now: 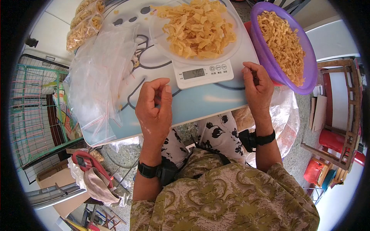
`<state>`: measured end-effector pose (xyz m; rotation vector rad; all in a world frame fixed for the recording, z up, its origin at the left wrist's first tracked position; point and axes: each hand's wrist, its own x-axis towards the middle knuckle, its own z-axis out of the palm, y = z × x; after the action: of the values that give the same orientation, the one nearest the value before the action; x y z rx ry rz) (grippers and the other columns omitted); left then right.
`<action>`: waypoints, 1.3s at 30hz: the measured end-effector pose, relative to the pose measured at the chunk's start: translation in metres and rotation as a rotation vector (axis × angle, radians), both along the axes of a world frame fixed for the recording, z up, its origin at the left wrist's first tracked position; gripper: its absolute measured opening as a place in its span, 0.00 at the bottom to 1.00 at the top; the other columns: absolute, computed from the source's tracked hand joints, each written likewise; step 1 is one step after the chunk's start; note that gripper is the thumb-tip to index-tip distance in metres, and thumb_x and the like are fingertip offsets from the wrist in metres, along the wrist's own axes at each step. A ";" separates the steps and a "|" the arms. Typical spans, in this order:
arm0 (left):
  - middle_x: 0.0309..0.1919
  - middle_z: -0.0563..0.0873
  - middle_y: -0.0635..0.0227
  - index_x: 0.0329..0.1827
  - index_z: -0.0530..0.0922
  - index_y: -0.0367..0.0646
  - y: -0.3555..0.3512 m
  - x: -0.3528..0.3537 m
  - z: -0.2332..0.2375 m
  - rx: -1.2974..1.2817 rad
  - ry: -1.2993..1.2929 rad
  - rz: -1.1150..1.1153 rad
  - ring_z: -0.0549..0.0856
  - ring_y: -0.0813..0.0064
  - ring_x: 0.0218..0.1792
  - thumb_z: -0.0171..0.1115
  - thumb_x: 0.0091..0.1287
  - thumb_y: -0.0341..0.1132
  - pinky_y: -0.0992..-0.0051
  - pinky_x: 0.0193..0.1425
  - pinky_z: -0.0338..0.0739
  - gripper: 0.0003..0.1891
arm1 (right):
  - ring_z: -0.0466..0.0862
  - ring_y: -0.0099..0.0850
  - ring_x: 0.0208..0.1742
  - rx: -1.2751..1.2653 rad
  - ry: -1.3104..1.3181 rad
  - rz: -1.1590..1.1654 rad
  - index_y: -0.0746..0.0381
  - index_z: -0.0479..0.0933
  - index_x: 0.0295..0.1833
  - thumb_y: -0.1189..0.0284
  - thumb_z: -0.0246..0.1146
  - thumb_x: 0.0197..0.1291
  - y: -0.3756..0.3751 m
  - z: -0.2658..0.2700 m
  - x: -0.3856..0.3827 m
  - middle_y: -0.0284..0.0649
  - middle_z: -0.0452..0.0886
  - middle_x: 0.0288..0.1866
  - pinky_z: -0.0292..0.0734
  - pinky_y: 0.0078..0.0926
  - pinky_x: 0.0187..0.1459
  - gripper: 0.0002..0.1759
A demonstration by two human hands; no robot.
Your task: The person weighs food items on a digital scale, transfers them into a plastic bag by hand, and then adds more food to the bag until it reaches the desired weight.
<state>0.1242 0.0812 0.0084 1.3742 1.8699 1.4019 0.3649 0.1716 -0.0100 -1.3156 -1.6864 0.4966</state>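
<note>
A white digital kitchen scale (204, 74) stands on the table, its display seeming to read 500. On it rests a clear plastic bowl (158, 42) heaped with yellowish dried strips (200, 29). My left hand (154, 109) is left of the scale, over the table's near part, fingers curled in and nothing seen in them. Right of the scale, by the table edge, my right hand (259, 86) is loosely curled, thumb close to the index finger, also without anything visible. Clear zip bags (96, 73) lie in a pile to the left.
A purple basin (308, 73) of similar dried strips stands at the right, beyond the table edge. Filled bags (85, 30) sit at the far left corner of the table (192, 102). A green wire rack (34, 111) is on the left.
</note>
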 end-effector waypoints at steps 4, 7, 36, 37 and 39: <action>0.32 0.80 0.75 0.47 0.80 0.40 -0.001 0.001 0.002 -0.009 -0.010 0.003 0.75 0.88 0.31 0.61 0.70 0.30 0.85 0.36 0.71 0.07 | 0.79 0.23 0.31 -0.011 -0.011 -0.003 0.64 0.81 0.45 0.78 0.63 0.62 -0.001 0.001 0.000 0.38 0.81 0.34 0.75 0.20 0.36 0.07; 0.32 0.81 0.75 0.48 0.80 0.40 -0.001 0.000 -0.001 0.007 0.004 -0.009 0.76 0.88 0.31 0.61 0.70 0.30 0.85 0.36 0.72 0.07 | 0.79 0.23 0.31 -0.009 -0.010 -0.009 0.64 0.81 0.45 0.78 0.63 0.62 -0.001 0.001 -0.001 0.37 0.81 0.34 0.75 0.20 0.36 0.07; 0.32 0.80 0.73 0.46 0.80 0.39 0.000 0.002 0.002 0.027 -0.076 -0.002 0.76 0.85 0.31 0.61 0.69 0.30 0.84 0.37 0.72 0.06 | 0.78 0.24 0.30 0.022 -0.028 -0.010 0.63 0.81 0.45 0.78 0.63 0.62 -0.001 0.000 -0.002 0.37 0.81 0.34 0.75 0.21 0.36 0.06; 0.31 0.80 0.71 0.44 0.80 0.39 0.000 0.002 0.001 0.030 -0.107 0.002 0.77 0.82 0.31 0.61 0.68 0.29 0.81 0.36 0.73 0.05 | 0.79 0.25 0.30 0.017 -0.036 -0.010 0.63 0.81 0.45 0.77 0.63 0.62 -0.001 0.000 -0.002 0.38 0.81 0.34 0.75 0.22 0.36 0.07; 0.33 0.80 0.73 0.46 0.80 0.39 0.000 0.001 -0.004 0.038 -0.114 -0.009 0.76 0.85 0.32 0.61 0.69 0.30 0.84 0.37 0.72 0.06 | 0.79 0.26 0.30 0.022 -0.037 -0.006 0.63 0.81 0.45 0.77 0.63 0.61 -0.001 0.000 -0.003 0.39 0.81 0.34 0.75 0.22 0.36 0.07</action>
<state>0.1255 0.0813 0.0046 1.2901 1.7708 1.4857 0.3622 0.1706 -0.0100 -1.3214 -1.7133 0.4518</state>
